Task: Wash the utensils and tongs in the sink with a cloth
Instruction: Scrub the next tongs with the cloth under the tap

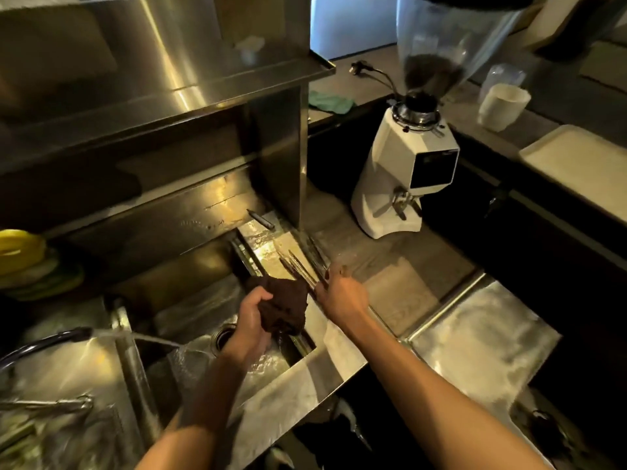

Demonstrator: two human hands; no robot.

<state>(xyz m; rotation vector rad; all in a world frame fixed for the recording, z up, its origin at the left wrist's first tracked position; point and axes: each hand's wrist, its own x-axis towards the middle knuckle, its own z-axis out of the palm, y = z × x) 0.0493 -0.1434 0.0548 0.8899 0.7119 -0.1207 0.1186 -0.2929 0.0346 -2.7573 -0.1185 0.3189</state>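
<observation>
My left hand [249, 317] grips a dark brown cloth [283, 308] above the right end of the steel sink [305, 364]. My right hand [339, 295] is closed on the near end of long metal tongs [298, 266], which lie on the wet ledge to the right of the basin and point away from me. The cloth's upper corner touches the tongs near my right hand. A dark hose tap [51, 340] at the left sprays water [156, 339] into the basin toward the drain [222, 337]. More metal utensils [51, 407] lie in the left basin.
A white coffee grinder [403, 178] stands on the counter to the right of the sink. A small knife [261, 219] lies on the ledge behind the tongs. Yellow and green plates [23, 262] are stacked at far left. White cups [502, 103] and a tray [576, 161] sit at right.
</observation>
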